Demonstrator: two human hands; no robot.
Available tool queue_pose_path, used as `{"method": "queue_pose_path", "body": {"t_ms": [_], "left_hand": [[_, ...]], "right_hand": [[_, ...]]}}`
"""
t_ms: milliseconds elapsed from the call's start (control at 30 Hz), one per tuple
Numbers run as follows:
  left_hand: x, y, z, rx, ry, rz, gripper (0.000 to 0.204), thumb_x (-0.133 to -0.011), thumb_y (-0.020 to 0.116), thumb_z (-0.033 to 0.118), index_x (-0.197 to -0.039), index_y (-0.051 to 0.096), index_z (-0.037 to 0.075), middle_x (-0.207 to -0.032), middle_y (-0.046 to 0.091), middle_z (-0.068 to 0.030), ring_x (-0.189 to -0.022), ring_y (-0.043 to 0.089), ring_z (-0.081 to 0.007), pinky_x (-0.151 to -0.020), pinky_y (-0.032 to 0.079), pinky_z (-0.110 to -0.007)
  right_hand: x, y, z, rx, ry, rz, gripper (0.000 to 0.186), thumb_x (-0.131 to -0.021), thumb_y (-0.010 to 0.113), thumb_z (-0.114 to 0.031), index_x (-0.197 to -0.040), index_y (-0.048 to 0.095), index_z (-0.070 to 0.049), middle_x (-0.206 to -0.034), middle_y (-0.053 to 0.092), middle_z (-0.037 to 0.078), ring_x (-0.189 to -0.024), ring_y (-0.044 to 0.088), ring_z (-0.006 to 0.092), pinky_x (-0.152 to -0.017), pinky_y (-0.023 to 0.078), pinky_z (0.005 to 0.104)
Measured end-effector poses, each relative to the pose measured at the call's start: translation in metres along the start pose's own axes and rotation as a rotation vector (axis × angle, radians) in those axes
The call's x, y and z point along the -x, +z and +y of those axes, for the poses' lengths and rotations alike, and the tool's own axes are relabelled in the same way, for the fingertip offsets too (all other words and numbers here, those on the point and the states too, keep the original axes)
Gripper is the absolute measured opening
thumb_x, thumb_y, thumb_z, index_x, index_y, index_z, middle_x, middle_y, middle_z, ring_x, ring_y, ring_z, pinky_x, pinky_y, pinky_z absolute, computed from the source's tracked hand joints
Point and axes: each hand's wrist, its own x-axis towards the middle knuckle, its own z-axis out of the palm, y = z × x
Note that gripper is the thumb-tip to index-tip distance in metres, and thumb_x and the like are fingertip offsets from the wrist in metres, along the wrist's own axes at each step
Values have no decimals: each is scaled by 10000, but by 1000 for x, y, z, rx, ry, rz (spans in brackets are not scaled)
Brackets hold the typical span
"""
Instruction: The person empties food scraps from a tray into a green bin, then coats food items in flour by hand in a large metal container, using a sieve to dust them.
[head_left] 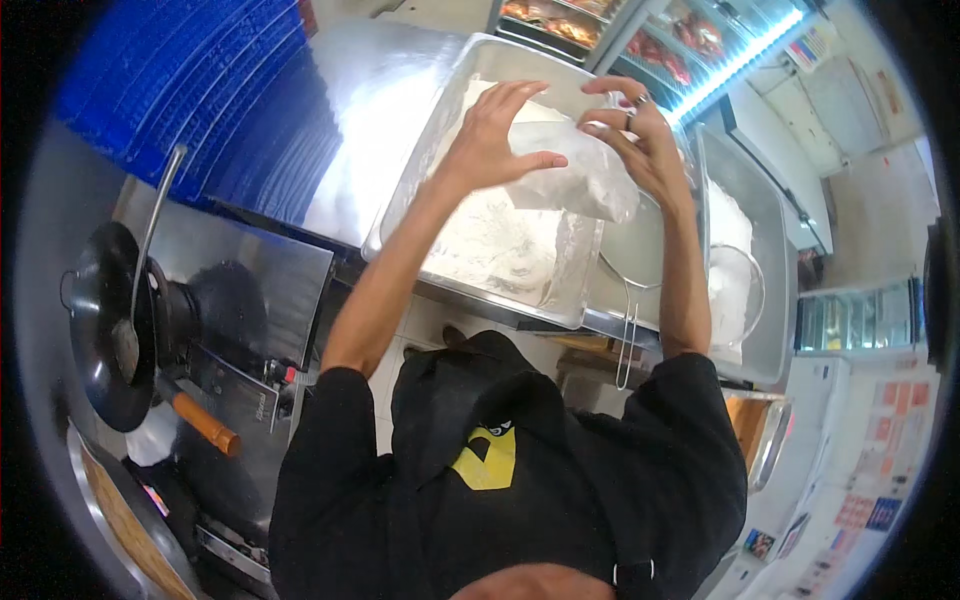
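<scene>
A clear, crumpled plastic bag (572,178) is between my hands, over a metal tray (375,235) of white powder (490,240) that looks like flour. My left hand (485,140) is open at the bag's left side. Its thumb stretches across the bag and its fingers are spread above the powder. At the upper right edge of the bag are the curled fingers of my right hand (645,140), rings on them, and they appear to pinch the plastic. The exact contact is partly hidden.
Right of the tray, a wire strainer (627,345) rests in a container. Another tub (775,330) holds white powder and a round sieve (738,290). On the left are a blue crate (180,90), a steel counter (370,100), and a black wok (100,330) with a ladle (150,220).
</scene>
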Motion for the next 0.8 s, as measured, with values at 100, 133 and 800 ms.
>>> {"method": "queue_pose_path", "body": {"t_ms": [100, 133, 800], "left_hand": [[-21, 26, -13, 270, -111, -246, 465, -687, 744, 219, -1077, 582, 25, -1003, 613, -106, -986, 566, -221, -904, 414, -330], [-22, 33, -13, 398, -261, -395, 385, -695, 742, 212, -1008, 628, 20, -920, 640, -93, -932, 593, -195, -883, 426, -321], [-24, 64, -14, 659, -437, 121, 210, -677, 784, 123, -740, 653, -28, -709, 651, -59, -654, 566, -74, -635, 466, -210]], "right_hand": [[-2, -3, 6, 93, -90, -30, 168, -726, 665, -77, -892, 687, -80, -968, 587, 54, -924, 542, 226, -783, 430, 318], [4, -3, 9, 86, -68, -18, 183, -713, 675, -78, -895, 693, -93, -969, 569, 50, -898, 545, 234, -763, 429, 318], [62, 24, 41, 34, 483, 360, 234, -751, 681, -202, -827, 648, 17, -792, 632, 123, -710, 596, 203, -652, 448, 309]]}}
